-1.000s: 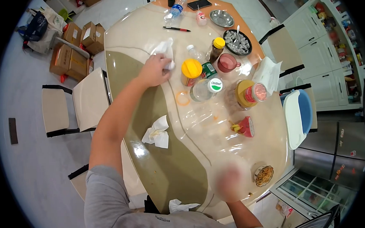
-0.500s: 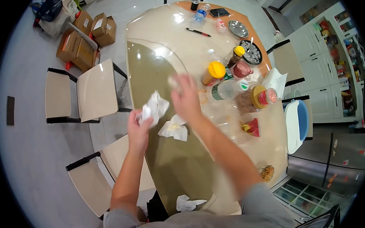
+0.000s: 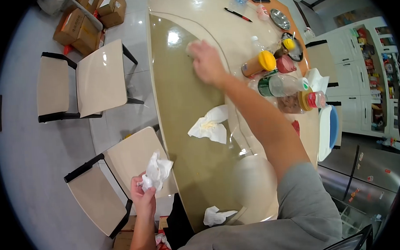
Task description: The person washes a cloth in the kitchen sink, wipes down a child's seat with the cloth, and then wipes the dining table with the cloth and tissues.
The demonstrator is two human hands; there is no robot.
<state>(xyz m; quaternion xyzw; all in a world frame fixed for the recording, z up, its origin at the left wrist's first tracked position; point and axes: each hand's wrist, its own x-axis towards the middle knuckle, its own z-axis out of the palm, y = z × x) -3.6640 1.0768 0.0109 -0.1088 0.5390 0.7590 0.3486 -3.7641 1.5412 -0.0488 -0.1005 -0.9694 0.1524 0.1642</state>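
Note:
My left hand (image 3: 144,195) is closed around a crumpled white tissue (image 3: 158,170), held over the beige chair beside the table. My right hand (image 3: 207,63) reaches far across the table (image 3: 176,86). Its fingers are bent down at the olive surface, with a small pale wad (image 3: 190,48) at the fingertips, mostly hidden. Between my hands lies a spread tissue (image 3: 210,126) with a yellowish stain. Another crumpled tissue (image 3: 217,216) rests near my body at the table's near edge.
A jar with a yellow lid (image 3: 267,61), a plastic bottle (image 3: 280,85), a red cup (image 3: 286,64) and a larger jar (image 3: 291,103) crowd the right side. A pen (image 3: 238,15) lies farther off. Chairs (image 3: 101,80) stand at the left, near cardboard boxes (image 3: 75,28).
My left hand has drawn back toward me and off the table's edge with the tissue. My right hand has reached farther away along the table. The camera view has shifted.

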